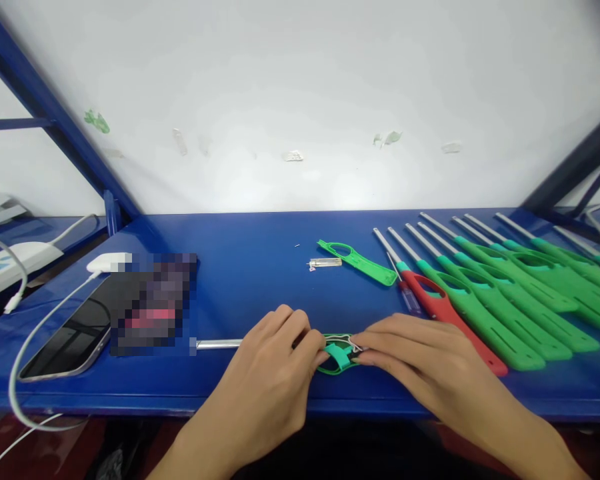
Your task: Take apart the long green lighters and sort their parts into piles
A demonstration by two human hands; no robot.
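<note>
An opened utility lighter [339, 356] lies near the table's front edge, its green handle shell showing a teal trigger piece and a pale wire. Its metal tube [219, 345] points to the left. My left hand [275, 367] is closed on the front part of the lighter, covering where the tube meets the handle. With fingers pinched at the wire and the rear of the handle, my right hand [420, 353] hides that end. Beyond my hands lie a loose green half shell [367, 267] and a small clear fuel tank [326, 263].
Several green lighters [510, 313] and a red one [455, 323] lie in a row at the right. A screwdriver [410, 297] rests beside the red one. At left are a phone [73, 333], a blurred-out object [155, 303] and a white cable [17, 367]. A white wall [310, 80] stands behind.
</note>
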